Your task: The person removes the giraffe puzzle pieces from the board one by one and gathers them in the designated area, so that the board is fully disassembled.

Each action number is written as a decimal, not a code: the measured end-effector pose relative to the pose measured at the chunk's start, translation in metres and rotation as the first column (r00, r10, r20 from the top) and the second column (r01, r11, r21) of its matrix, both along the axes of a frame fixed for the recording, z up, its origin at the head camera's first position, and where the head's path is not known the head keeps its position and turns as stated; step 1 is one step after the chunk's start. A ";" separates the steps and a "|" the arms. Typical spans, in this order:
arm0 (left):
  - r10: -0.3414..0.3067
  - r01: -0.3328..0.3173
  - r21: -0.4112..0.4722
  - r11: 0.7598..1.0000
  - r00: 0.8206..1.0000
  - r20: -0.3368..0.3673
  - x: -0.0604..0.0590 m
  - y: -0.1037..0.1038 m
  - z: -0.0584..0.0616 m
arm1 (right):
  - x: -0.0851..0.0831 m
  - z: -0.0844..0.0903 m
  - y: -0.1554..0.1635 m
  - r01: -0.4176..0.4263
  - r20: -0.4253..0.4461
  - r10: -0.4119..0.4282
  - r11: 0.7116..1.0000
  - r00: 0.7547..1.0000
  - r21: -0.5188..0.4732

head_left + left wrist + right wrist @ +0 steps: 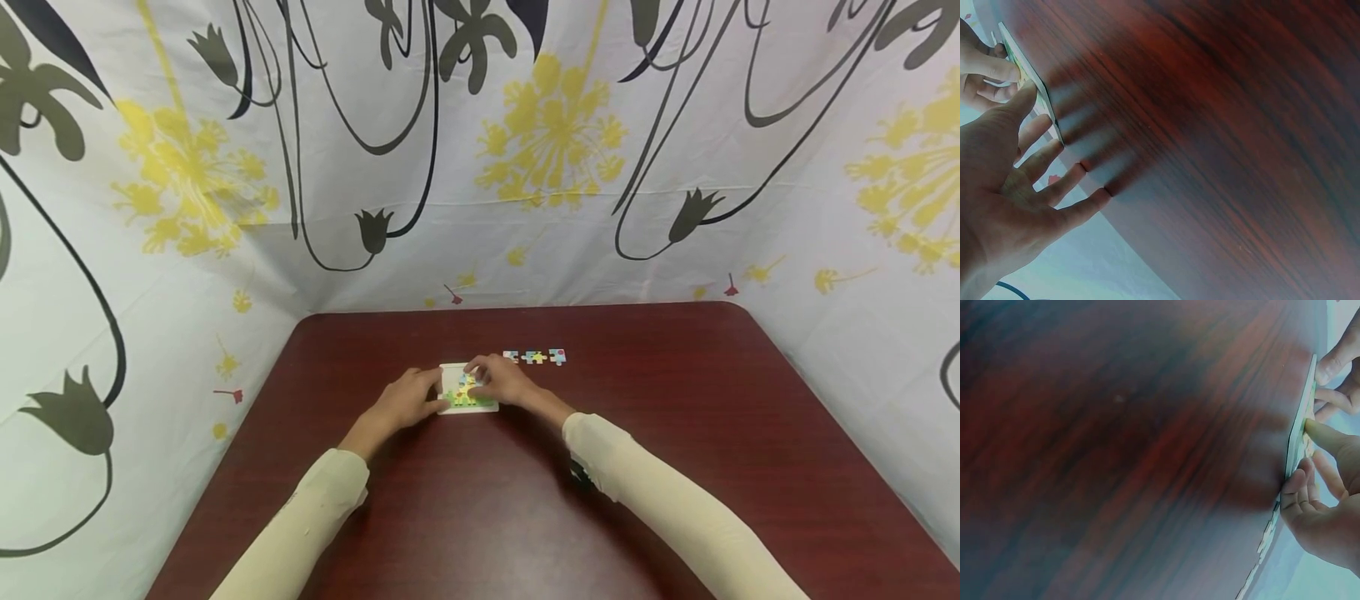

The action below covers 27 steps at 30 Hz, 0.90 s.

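Note:
A small white-rimmed puzzle tray (468, 411) lies on the table, with a green, yellow and blue picture partly filling it. My left hand (408, 398) rests at its left edge, the thumb by the lower corner and the other fingers spread and fairly straight. Over the right part of the tray, my right hand (504, 380) has thumb and index finger bent about a bluish puzzle piece (464, 381), right at the picture's surface. The right wrist view shows the right thumb (1329, 436) down against the tray, the other fingers curled beside its edge.
Three loose puzzle pieces (534, 357) lie in a row just right of the tray, beyond the right hand. The dark red wooden table (480, 517) ends at the back against a patterned cloth (450, 183) that also hangs along both sides.

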<state>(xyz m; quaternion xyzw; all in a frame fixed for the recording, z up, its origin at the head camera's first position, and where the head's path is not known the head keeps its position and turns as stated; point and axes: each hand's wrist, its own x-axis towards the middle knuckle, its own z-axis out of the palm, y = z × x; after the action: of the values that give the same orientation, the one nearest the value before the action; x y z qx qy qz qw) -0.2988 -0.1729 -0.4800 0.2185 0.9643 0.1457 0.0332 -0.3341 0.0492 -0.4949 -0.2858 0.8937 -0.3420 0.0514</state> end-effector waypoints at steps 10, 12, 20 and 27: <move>-0.010 0.010 0.013 1.000 1.000 -0.008 0.000 0.000 0.000 | 0.002 -0.001 0.000 -0.003 -0.042 0.000 0.997 0.999 -0.073; -0.009 0.009 0.011 1.000 1.000 -0.006 0.000 0.000 0.000 | 0.003 0.000 0.000 -0.005 -0.037 0.001 0.996 0.999 -0.089; -0.008 0.008 0.004 1.000 1.000 -0.014 0.000 0.001 0.001 | 0.004 0.003 0.000 0.012 -0.037 -0.016 0.996 0.999 -0.092; -0.007 0.007 0.010 1.000 1.000 -0.004 0.002 0.002 0.003 | 0.006 0.006 0.005 0.005 -0.030 -0.010 0.990 1.000 -0.144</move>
<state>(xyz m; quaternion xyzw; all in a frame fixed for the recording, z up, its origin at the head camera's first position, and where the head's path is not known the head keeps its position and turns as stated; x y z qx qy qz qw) -0.2972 -0.1708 -0.4772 0.2222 0.9629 0.1501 0.0306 -0.3282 0.0545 -0.4894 -0.2904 0.8686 -0.4012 0.0159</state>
